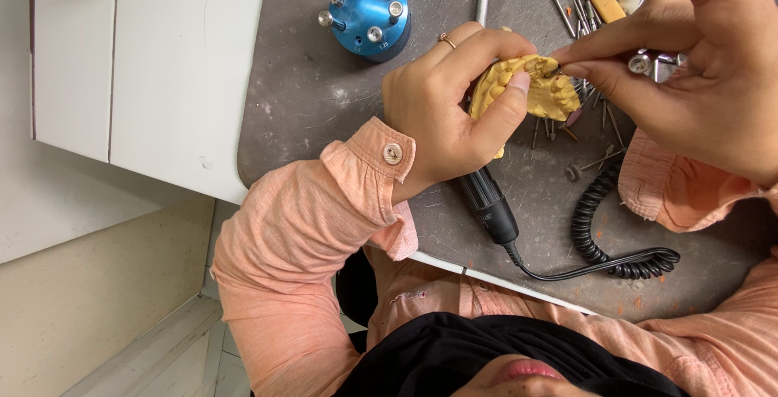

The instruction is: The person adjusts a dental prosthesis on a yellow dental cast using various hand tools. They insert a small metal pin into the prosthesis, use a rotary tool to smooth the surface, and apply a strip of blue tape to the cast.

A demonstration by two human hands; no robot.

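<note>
Left hand (442, 109) gripping yellow teeth mold (531, 81); right hand (689, 57) pinching its edge. Blue stand (366, 16), loose bits (579, 4) and black cord (604, 235) nearby. All on gray table (308, 97).

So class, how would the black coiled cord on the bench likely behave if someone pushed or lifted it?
The coiled cord would probably flop and stretch, since its loops lie bent in a loose curve. It likely drags rather than rolls, being joined to the black handpiece. It seems light, lying on the grey bench.
</note>
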